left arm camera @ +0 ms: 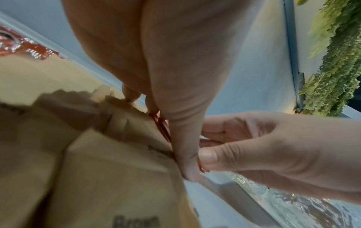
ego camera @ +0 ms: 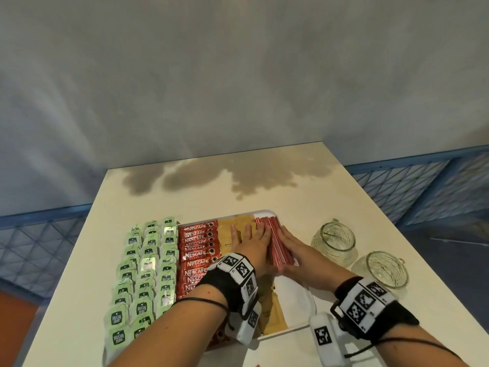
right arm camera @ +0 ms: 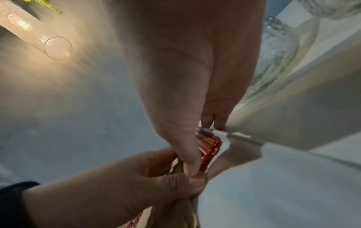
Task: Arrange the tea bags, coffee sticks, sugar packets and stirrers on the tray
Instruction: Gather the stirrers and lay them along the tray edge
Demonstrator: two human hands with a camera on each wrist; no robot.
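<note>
A bundle of thin red stirrers [ego camera: 277, 245] lies lengthwise in the right part of the white tray [ego camera: 304, 300], at the centre of the head view, its sticks striped with fine white lines. The left hand [ego camera: 254, 245] rests flat with straight, spread fingers against the bundle's left side and over the brown sugar packets [ego camera: 230, 234]; the right hand [ego camera: 296, 250] lies flat with straight fingers along the bundle's right side, so the two hands press it between them. In the wrist views the two thumbs meet at the bundle's near end.

On the tray, red Nescafe coffee sticks [ego camera: 197, 250] form an overlapping column at its left, the brown packets run down the middle, and the stirrers sit right of those. Green tea bags [ego camera: 145, 268] lie in three overlapping columns at the lower left of the frame, just beside the coffee sticks; whether they lie on the tray cannot be told. Two glass jars [ego camera: 333, 239] lie tipped on the table [ego camera: 264, 186] right of the tray.
</note>
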